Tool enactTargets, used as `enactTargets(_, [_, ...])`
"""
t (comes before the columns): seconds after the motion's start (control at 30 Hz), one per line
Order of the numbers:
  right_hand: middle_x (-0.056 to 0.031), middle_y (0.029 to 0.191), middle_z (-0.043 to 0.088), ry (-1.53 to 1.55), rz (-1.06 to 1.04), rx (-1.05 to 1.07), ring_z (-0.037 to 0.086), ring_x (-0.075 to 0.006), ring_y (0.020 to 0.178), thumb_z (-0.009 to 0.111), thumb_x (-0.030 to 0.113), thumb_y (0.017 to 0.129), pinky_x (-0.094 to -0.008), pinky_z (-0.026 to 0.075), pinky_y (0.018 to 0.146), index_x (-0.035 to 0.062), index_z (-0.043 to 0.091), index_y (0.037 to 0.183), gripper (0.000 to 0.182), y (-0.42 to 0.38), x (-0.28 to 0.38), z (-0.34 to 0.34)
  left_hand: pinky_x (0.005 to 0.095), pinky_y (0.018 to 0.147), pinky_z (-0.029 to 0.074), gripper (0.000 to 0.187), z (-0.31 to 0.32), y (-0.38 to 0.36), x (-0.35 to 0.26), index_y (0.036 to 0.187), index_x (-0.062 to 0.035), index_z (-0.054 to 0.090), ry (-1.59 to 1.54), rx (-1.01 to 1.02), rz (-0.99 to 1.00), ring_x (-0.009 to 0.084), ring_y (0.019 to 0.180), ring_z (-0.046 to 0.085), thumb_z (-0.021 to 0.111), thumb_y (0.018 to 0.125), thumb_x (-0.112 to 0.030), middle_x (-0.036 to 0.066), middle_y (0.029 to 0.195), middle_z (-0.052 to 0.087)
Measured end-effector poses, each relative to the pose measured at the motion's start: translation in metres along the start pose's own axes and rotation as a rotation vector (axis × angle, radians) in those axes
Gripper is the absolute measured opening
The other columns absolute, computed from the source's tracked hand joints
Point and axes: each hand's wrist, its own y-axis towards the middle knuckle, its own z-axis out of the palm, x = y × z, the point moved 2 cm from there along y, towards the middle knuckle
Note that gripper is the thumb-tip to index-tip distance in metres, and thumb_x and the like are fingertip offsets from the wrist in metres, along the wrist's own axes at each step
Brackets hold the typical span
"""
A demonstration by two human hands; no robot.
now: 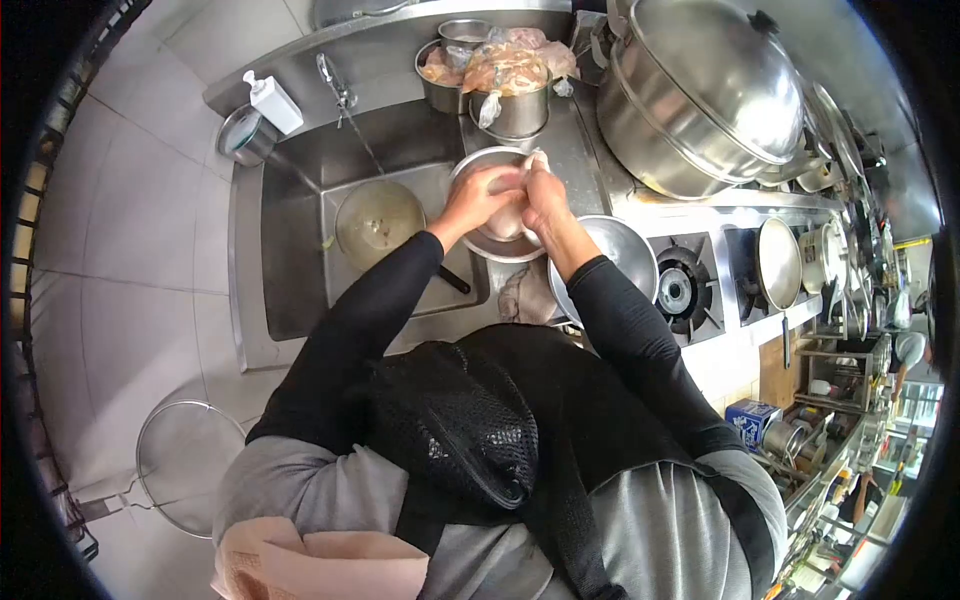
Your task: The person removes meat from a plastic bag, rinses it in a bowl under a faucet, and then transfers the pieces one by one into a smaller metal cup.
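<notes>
Left hand: in the upper middle of the frame, the left hand (482,203) has bent fingers over a pale bundle (508,221); the tips are hidden, so I cannot tell whether they clamp it.
Right hand: the right hand (545,197) has its fingers closed around the bundle's whitish upper end.
Pale bundle: it lies beneath the fingers, within the metal bowl (490,247); it is probably soft, moderately heavy and slippery, best held by this end with a palm below.
Sink: the sink (296,290), left, contains a pan (376,218).
Pots: farther, upper centre, bagged food (506,70) tops them.
</notes>
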Motion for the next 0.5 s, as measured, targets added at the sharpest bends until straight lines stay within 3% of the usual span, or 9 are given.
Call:
enactTargets(0.07, [-0.0176, 0.103, 0.065, -0.021, 0.054, 0.003, 0.064, -0.0226, 0.081, 0.046, 0.046, 0.103, -0.0378, 0.054, 0.069, -0.0084, 0.055, 0.118, 0.057, -0.007, -0.001, 0.002, 0.0356, 0.079, 0.052, 0.02, 0.012, -0.013, 0.009, 0.102, -0.0007, 0.069, -0.313, 0.03, -0.296, 0.022, 0.087, 0.068, 0.072, 0.088, -0.014, 0.012, 0.093, 0.072])
enactTargets(0.1, [-0.0167, 0.1, 0.065, -0.056, 0.074, -0.014, 0.063, -0.0226, 0.079, 0.046, 0.047, 0.103, -0.0376, 0.053, 0.068, -0.0084, 0.055, 0.117, 0.058, -0.009, -0.002, 0.003, 0.0329, 0.077, 0.051, 0.016, 0.007, -0.012, 0.004, 0.096, 0.002, 0.067, -0.266, 0.076, -0.306, 0.0145, 0.085, 0.066, 0.069, 0.09, -0.012, 0.01, 0.091, 0.071])
enactTargets(0.17, [-0.0135, 0.089, 0.065, -0.243, 0.043, -0.087, 0.06, -0.0216, 0.071, 0.045, 0.048, 0.103, -0.0368, 0.051, 0.062, -0.0089, 0.058, 0.113, 0.059, -0.011, 0.003, 0.004, 0.0324, 0.075, 0.051, 0.015, 0.016, -0.015, 0.022, 0.093, 0.0023, 0.066, -0.272, 0.144, -0.383, 0.0136, 0.083, 0.064, 0.068, 0.091, -0.012, 0.01, 0.09, 0.071])
enactTargets(0.27, [-0.0149, 0.093, 0.067, -0.205, -0.043, -0.117, 0.06, -0.0224, 0.078, 0.048, 0.045, 0.103, -0.0395, 0.048, 0.066, -0.0072, 0.062, 0.105, 0.055, 0.01, -0.01, -0.001, 0.0316, 0.07, 0.05, 0.012, 0.019, -0.018, 0.027, 0.085, 0.0003, 0.064, -0.306, 0.207, -0.415, 0.0093, 0.077, 0.059, 0.064, 0.091, -0.01, 0.01, 0.082, 0.069])
enactTargets(0.37, [-0.0186, 0.094, 0.068, -0.26, -0.206, -0.008, 0.063, -0.025, 0.085, 0.048, 0.041, 0.103, -0.0393, 0.049, 0.073, -0.0081, 0.064, 0.104, 0.052, 0.003, -0.004, -0.003, 0.0347, 0.063, 0.048, 0.01, 0.016, -0.013, 0.019, 0.081, -0.0032, 0.064, -0.158, 0.101, -0.281, 0.0126, 0.066, 0.058, 0.064, 0.087, -0.011, 0.014, 0.072, 0.063])
enactTargets(0.4, [-0.0186, 0.094, 0.068, -0.265, -0.21, -0.005, 0.063, -0.025, 0.085, 0.048, 0.041, 0.103, -0.0393, 0.049, 0.073, -0.0081, 0.064, 0.104, 0.052, 0.006, -0.006, -0.002, 0.0384, 0.063, 0.048, 0.01, 0.012, -0.007, 0.016, 0.077, -0.0045, 0.062, -0.038, 0.05, -0.316, 0.0236, 0.066, 0.061, 0.064, 0.083, -0.012, 0.018, 0.069, 0.061])
enactTargets(0.43, [-0.0135, 0.087, 0.066, -0.339, -0.228, -0.005, 0.059, -0.0204, 0.074, 0.051, 0.041, 0.101, -0.0369, 0.048, 0.066, -0.005, 0.065, 0.098, 0.048, 0.017, -0.015, -0.003, 0.0422, 0.062, 0.047, 0.01, 0.01, -0.005, 0.016, 0.072, -0.0058, 0.061, 0.084, -0.001, -0.353, 0.0346, 0.065, 0.063, 0.064, 0.079, -0.013, 0.021, 0.067, 0.059])
enactTargets(0.47, [-0.0084, 0.081, 0.064, -0.413, -0.245, -0.003, 0.055, -0.0158, 0.063, 0.054, 0.04, 0.1, -0.0344, 0.046, 0.058, -0.0019, 0.066, 0.092, 0.044, 0.028, -0.024, -0.002, 0.0422, 0.062, 0.047, 0.01, 0.01, -0.003, 0.016, 0.072, -0.0058, 0.061, 0.085, -0.005, -0.355, 0.0346, 0.065, 0.063, 0.064, 0.079, -0.013, 0.021, 0.067, 0.059])
enactTargets(0.5, [-0.0068, 0.079, 0.064, -0.569, -0.455, 0.112, 0.055, -0.0153, 0.063, 0.057, 0.035, 0.098, -0.0344, 0.045, 0.058, -0.0015, 0.067, 0.091, 0.038, 0.063, -0.042, -0.013, 0.0449, 0.062, 0.045, 0.014, 0.01, -0.001, 0.021, 0.069, -0.0063, 0.056, 0.109, -0.044, -0.372, 0.0374, 0.065, 0.061, 0.064, 0.077, -0.014, 0.02, 0.064, 0.058])
